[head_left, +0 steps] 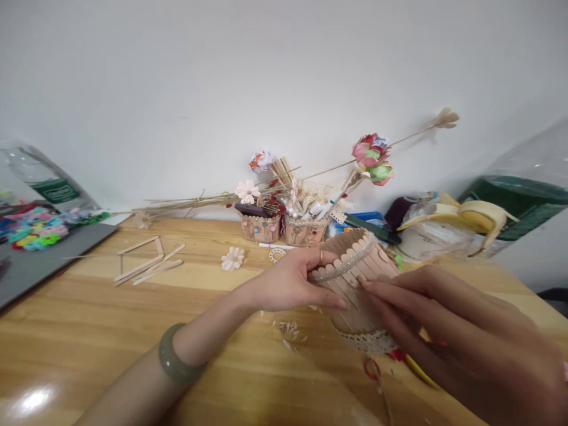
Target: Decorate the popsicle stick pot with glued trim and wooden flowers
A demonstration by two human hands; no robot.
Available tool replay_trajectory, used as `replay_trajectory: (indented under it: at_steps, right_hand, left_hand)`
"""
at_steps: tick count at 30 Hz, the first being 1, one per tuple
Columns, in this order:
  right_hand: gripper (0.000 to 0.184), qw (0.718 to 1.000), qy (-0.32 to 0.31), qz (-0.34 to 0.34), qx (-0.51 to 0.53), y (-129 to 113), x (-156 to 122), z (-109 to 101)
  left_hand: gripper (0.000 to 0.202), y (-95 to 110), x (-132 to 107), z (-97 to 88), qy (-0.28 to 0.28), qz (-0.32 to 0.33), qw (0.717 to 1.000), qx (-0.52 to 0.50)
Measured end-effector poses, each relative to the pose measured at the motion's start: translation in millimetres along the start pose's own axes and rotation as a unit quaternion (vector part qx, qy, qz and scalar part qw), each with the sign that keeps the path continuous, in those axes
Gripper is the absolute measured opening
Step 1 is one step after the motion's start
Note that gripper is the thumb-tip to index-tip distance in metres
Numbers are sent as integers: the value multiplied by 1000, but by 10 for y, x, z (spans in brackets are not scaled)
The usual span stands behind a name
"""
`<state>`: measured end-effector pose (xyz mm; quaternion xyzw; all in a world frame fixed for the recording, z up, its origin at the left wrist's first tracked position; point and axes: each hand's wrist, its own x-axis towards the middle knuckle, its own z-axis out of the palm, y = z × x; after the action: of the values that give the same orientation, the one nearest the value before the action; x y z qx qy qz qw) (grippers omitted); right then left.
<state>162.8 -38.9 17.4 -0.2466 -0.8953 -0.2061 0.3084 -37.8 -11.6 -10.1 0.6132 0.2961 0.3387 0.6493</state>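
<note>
My left hand [288, 278] grips the rim of a craft-stick pot [348, 299], thumb outside and fingers reaching inside. The pot is tilted above the table, with glittery trim under its scalloped rim and white lace [368, 341] round its base. My right hand [457, 325] is closed in a pinch, fingertips against the pot's side just below the trim. A tiny light piece seems to show at those fingertips, too small to name. The pot's right side is partly hidden behind my right hand. Small pale chips [290, 331] lie on the table below.
Two decorated baskets [261, 229] holding dried and paper flowers stand by the wall. Craft sticks [148, 260] and a white flower [233, 258] lie left. A peeled banana [465, 212] rests on a bag at the right. A red ring-shaped handle [371, 369] lies near the front.
</note>
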Motion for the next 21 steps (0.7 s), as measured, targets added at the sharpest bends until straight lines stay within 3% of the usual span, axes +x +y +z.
replay_trajectory:
  at_steps: [4, 21]
  right_hand:
    - [10, 998, 21, 60, 13, 9, -55, -9]
    - [13, 1000, 10, -8, -8, 5, -76, 4]
  left_hand:
    - [24, 9, -1, -1, 3, 4, 1000, -15]
    - [29, 18, -5, 42, 6, -29, 998, -47]
